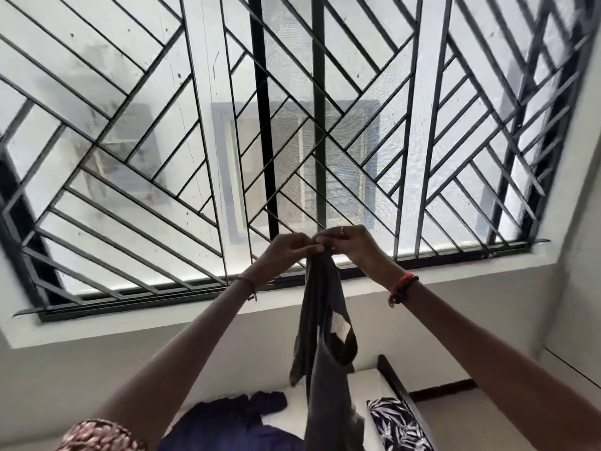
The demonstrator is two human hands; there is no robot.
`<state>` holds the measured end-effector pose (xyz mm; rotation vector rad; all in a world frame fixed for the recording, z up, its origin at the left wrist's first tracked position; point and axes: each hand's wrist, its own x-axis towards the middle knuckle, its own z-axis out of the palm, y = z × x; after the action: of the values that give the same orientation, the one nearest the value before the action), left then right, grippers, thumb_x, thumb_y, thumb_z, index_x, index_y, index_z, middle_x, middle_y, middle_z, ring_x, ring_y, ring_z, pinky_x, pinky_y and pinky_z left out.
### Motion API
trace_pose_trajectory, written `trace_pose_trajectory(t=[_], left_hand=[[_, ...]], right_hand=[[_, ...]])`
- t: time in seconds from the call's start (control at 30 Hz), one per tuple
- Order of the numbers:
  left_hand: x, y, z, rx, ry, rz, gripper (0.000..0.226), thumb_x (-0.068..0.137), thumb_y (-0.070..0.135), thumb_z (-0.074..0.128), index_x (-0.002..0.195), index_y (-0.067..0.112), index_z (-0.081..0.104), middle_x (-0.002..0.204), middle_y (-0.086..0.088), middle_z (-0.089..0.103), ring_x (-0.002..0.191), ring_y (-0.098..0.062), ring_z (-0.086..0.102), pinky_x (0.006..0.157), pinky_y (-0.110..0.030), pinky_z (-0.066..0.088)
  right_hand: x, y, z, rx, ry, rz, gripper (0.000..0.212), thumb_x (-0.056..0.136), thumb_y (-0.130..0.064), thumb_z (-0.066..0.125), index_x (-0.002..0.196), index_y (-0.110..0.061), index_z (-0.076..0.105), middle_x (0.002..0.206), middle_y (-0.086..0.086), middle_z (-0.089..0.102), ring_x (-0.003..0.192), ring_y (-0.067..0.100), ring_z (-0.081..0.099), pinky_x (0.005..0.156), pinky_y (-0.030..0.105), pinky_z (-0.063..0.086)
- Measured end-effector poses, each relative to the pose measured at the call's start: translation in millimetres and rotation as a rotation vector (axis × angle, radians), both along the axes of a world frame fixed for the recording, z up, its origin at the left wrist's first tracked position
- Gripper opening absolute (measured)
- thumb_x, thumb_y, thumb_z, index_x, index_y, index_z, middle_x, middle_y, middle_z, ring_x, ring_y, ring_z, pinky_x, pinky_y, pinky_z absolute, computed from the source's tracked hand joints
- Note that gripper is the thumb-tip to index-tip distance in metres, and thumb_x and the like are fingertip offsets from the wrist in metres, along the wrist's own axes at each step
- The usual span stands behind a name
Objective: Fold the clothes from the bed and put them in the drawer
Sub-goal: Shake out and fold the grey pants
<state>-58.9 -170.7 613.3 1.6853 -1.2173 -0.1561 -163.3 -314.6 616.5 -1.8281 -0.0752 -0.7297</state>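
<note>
A grey garment (325,369) with a white label hangs straight down from both raised hands in front of the window. My left hand (287,249) and my right hand (349,244) meet at its top edge and pinch it together, fingers curled round the cloth. Below lies the white bed (364,385), seen only at the bottom of the view. On it are a dark blue garment (234,421) to the left and a black-and-white patterned cloth (398,424) to the right. No drawer is in view.
A large window with a black diagonal metal grille (292,125) fills the upper view, its sill (130,307) just beyond my forearms. The bed's dark wooden frame (403,395) runs along the right side. White walls surround the bed.
</note>
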Motion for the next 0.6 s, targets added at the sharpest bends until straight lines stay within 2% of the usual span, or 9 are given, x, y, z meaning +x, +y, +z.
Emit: trace_pose_trajectory(t=[0.1, 0.2, 0.3, 0.37, 0.4, 0.5, 0.53, 0.6], left_hand=[[-1, -10, 2, 0.05, -0.014, -0.012, 0.019, 0.085, 0.013, 0.068, 0.086, -0.005, 0.062, 0.068, -0.005, 0.051, 0.059, -0.01, 0.047, 0.052, -0.019, 0.041], [-6, -15, 8, 0.035, -0.015, -0.041, 0.008, 0.085, 0.007, 0.067, 0.084, -0.001, 0.066, 0.069, -0.009, 0.056, 0.059, -0.011, 0.049, 0.049, -0.013, 0.039], [-9, -19, 16, -0.009, -0.098, 0.003, 0.007, 0.085, 0.005, 0.066, 0.084, 0.011, 0.068, 0.061, 0.016, 0.061, 0.056, 0.008, 0.05, 0.055, -0.007, 0.036], [-8, -21, 22, -0.075, -0.141, 0.065, 0.008, 0.086, 0.005, 0.065, 0.089, 0.012, 0.069, 0.066, 0.012, 0.061, 0.055, 0.012, 0.048, 0.055, -0.007, 0.034], [-5, -21, 25, -0.108, -0.152, 0.088, 0.011, 0.086, 0.006, 0.065, 0.092, 0.014, 0.069, 0.072, 0.005, 0.062, 0.057, 0.014, 0.049, 0.057, -0.007, 0.035], [7, -17, 36, -0.165, -0.169, 0.106, 0.015, 0.088, 0.008, 0.063, 0.1, 0.015, 0.068, 0.079, 0.0, 0.063, 0.064, 0.014, 0.052, 0.063, -0.009, 0.037], [10, -16, 40, -0.18, -0.151, 0.111, 0.016, 0.089, 0.008, 0.061, 0.102, 0.014, 0.068, 0.079, 0.001, 0.063, 0.066, 0.013, 0.052, 0.065, -0.01, 0.038], [14, -15, 47, -0.228, -0.077, 0.102, 0.019, 0.091, 0.006, 0.058, 0.107, 0.014, 0.065, 0.083, 0.003, 0.063, 0.075, 0.003, 0.055, 0.074, -0.016, 0.041]], right_hand=[[-7, -4, -3, 0.017, 0.004, -0.042, 0.021, 0.082, 0.008, 0.064, 0.102, 0.002, 0.067, 0.066, -0.004, 0.071, 0.064, 0.006, 0.066, 0.065, 0.02, 0.056], [-10, -8, -12, 0.038, 0.021, -0.116, 0.007, 0.087, -0.001, 0.063, 0.088, -0.007, 0.063, 0.072, 0.009, 0.064, 0.059, 0.009, 0.061, 0.059, 0.021, 0.054], [-15, -11, -34, 0.09, 0.079, -0.176, 0.017, 0.091, -0.015, 0.059, 0.079, -0.017, 0.048, 0.072, 0.003, 0.057, 0.062, 0.008, 0.057, 0.059, 0.022, 0.049], [-24, -9, -57, 0.055, 0.165, -0.148, 0.017, 0.095, -0.025, 0.053, 0.081, -0.016, 0.049, 0.077, -0.001, 0.055, 0.072, 0.008, 0.055, 0.067, 0.024, 0.046], [-30, -7, -71, 0.038, 0.218, -0.107, 0.021, 0.096, -0.031, 0.05, 0.084, -0.014, 0.053, 0.079, -0.003, 0.056, 0.075, 0.005, 0.055, 0.07, 0.024, 0.044], [-40, -2, -106, -0.031, 0.32, -0.028, 0.069, 0.086, -0.061, 0.048, 0.101, 0.005, 0.061, 0.085, 0.003, 0.061, 0.077, 0.005, 0.058, 0.072, 0.018, 0.041], [-42, -1, -114, -0.072, 0.321, 0.004, 0.066, 0.089, -0.056, 0.049, 0.105, 0.007, 0.062, 0.086, 0.004, 0.063, 0.078, 0.005, 0.06, 0.072, 0.013, 0.041], [-44, -3, -127, -0.129, 0.365, 0.052, 0.031, 0.096, -0.028, 0.053, 0.112, -0.005, 0.065, 0.098, -0.006, 0.064, 0.087, -0.004, 0.059, 0.078, 0.011, 0.042]])
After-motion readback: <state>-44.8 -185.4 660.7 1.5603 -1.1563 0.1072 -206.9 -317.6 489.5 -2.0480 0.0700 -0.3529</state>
